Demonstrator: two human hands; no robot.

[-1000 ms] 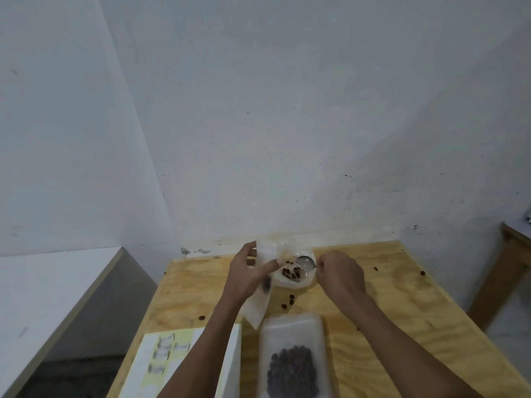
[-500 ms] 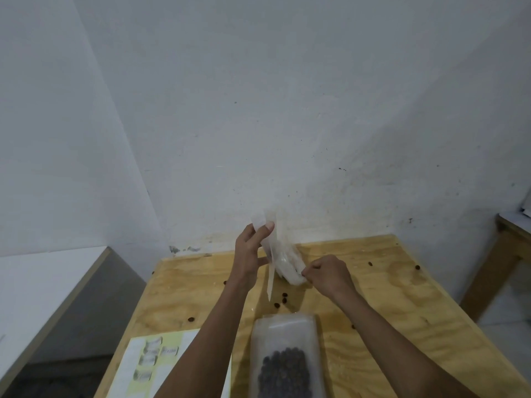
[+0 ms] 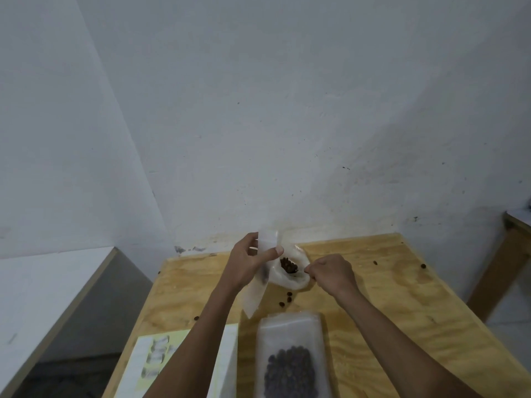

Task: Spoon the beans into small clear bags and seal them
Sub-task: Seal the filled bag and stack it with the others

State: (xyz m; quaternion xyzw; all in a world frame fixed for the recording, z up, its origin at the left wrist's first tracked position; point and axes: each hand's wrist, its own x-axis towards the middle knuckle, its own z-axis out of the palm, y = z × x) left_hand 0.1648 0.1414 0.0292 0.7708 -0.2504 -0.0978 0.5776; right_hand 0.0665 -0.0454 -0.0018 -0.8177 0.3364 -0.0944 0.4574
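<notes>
Holding a small bag (image 3: pixel 290 275) up over the far middle of the table (image 3: pixel 402 297), the person has the left hand (image 3: pixel 247 264) pinching its top edge between thumb and fingers, with a loose strip of the same thin film hanging down below the wrist. The right hand (image 3: pixel 330 272) is curled tight around what looks like a spoon handle at the bag's mouth; the spoon itself is too hidden to make out. A clump of dark beans (image 3: pixel 288 265) shows at the mouth of the bag. I'd judge this film as flimsy and slick: it sags, folds on itself, and will close up unless the rim is kept pinched and pulled apart, so the top edge is the right place to hold, never the belly. The beans are light, hard and rolly, and several strays (image 3: pixel 285 300) already lie on the wood just below the bag. A larger pouch (image 3: pixel 290 360) with a dark heap of beans lies flat nearer the person, well apart from the raised bag, and a white sheet (image 3: pixel 161 360) lies to its left. Sealing has not begun, as far as I can tell.
</notes>
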